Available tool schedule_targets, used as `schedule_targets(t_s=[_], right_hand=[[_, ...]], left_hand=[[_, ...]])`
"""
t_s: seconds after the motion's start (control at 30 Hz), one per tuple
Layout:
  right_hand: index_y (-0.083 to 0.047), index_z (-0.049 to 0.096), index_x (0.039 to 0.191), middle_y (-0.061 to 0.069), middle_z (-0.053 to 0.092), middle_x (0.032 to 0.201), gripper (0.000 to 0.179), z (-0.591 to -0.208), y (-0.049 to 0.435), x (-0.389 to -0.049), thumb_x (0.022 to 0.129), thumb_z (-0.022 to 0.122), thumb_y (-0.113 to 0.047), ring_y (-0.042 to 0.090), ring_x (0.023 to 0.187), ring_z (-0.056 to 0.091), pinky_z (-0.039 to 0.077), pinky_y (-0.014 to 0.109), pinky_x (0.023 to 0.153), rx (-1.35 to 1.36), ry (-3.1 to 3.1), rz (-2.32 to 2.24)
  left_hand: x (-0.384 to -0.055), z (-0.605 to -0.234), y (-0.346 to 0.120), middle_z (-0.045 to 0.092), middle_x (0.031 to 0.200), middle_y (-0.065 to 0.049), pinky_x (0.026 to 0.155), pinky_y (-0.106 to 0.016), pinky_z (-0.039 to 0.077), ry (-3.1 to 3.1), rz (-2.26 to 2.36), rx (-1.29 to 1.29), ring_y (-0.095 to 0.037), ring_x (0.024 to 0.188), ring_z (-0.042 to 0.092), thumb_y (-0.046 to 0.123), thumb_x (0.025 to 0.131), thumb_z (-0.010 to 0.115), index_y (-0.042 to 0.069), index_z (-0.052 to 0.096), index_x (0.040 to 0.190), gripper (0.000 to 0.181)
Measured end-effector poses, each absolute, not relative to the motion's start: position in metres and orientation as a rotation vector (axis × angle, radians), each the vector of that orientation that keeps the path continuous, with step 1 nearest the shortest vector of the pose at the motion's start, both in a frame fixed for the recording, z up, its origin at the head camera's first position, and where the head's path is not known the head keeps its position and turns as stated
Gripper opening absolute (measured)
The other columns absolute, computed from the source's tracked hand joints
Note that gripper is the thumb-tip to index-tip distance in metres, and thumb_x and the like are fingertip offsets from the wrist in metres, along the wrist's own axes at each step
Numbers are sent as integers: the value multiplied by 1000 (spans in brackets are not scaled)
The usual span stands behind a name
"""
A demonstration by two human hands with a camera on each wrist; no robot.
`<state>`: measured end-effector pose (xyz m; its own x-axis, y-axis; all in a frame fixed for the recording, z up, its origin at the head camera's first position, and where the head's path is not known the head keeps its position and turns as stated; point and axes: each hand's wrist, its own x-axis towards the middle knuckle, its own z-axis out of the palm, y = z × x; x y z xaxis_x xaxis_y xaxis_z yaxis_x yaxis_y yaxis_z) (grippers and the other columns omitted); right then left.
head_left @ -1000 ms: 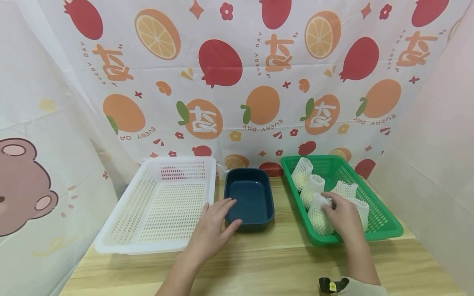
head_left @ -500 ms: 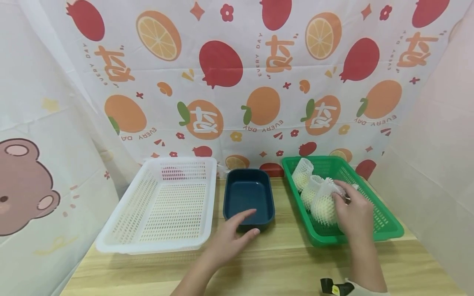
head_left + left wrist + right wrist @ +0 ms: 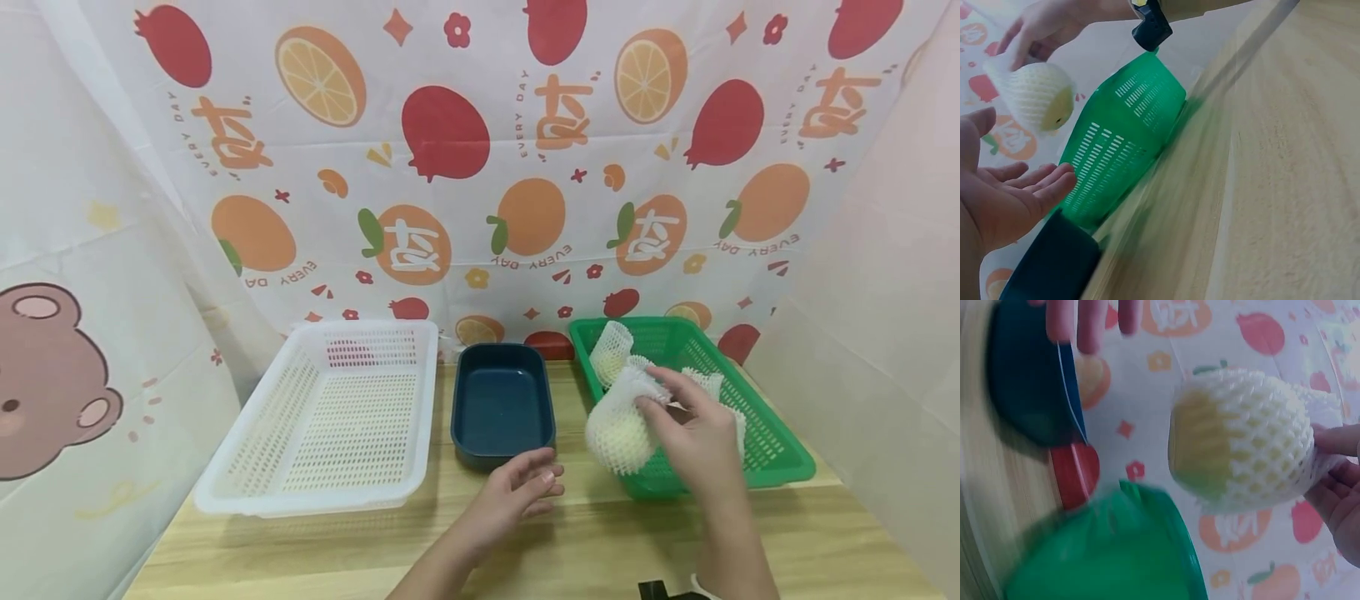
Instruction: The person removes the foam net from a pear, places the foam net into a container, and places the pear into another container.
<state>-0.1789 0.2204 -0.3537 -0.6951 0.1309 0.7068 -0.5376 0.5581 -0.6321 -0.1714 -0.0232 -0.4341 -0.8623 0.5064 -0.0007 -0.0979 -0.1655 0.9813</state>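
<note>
My right hand [image 3: 701, 437] pinches the gathered end of a white foam net sleeve holding a pale yellow round fruit [image 3: 621, 429]. The fruit hangs over the left front edge of the green basket [image 3: 776, 479]. In the right wrist view, the bare yellow end of the fruit [image 3: 1197, 444] shows at the sleeve's opening; its exact kind I cannot tell. My left hand [image 3: 517, 492] is just in front of the dark blue dish [image 3: 502, 404], holding nothing. Its fingers extend toward the fruit with the palm partly upward in the left wrist view, apart from it.
Inside the green basket lie more sleeved fruits, one of them a netted fruit [image 3: 611, 358] at the back left. A white perforated basket [image 3: 352, 425] stands left of the dish. All rest on a wooden table [image 3: 300, 558] before a fruit-print curtain [image 3: 465, 217].
My right hand has raised the sleeved fruit from the green basket and carried it left past the rim. My left hand has moved right and nearer, from beside the white basket to before the dish.
</note>
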Motion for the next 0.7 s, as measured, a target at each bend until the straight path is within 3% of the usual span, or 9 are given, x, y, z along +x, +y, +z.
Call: schedule_targets(t_s=[0.1, 0.27, 0.4, 0.53, 0.7], right_hand=[[-8, 72, 114, 10, 71, 107, 40, -355, 205, -177, 77, 79, 6, 0, 87, 64, 54, 12, 74, 450, -2064, 1247], [-9, 71, 113, 7, 73, 107, 39, -359, 181, -176, 77, 79, 5, 4, 89, 67, 57, 18, 71, 614, -2094, 1275], [-12, 72, 113, 2, 74, 106, 35, -363, 165, -173, 80, 78, -1, 8, 87, 68, 58, 23, 70, 665, -2144, 1297], [-10, 71, 112, 4, 74, 106, 34, -370, 152, -170, 81, 77, 0, 11, 89, 69, 59, 27, 70, 766, -2126, 1334], [-10, 71, 112, 5, 74, 106, 34, -381, 139, -168, 81, 78, 1, 12, 90, 70, 60, 28, 70, 879, -2102, 1343]], left_hand=[[-171, -433, -26, 43, 147, -26, 100, -46, 50, 1781, 2067, 489, -38, 128, 52, 25, 100, 58, 0, 28, 152, 65], [-169, -429, -29, 31, 158, -14, 98, -41, 51, 1912, 2059, 555, -33, 137, 41, 23, 87, 77, 25, 21, 156, 89], [-166, -425, -30, 30, 158, -5, 96, -39, 51, 2056, 2039, 599, -28, 134, 41, 22, 78, 85, 38, 20, 154, 101], [-164, -421, -35, 37, 152, 2, 93, -35, 50, 2157, 1990, 598, -24, 125, 49, 24, 75, 87, 41, 21, 153, 103], [-163, -422, -44, 49, 141, 2, 90, -30, 52, 2228, 1906, 650, -21, 115, 56, 27, 73, 88, 34, 30, 150, 97]])
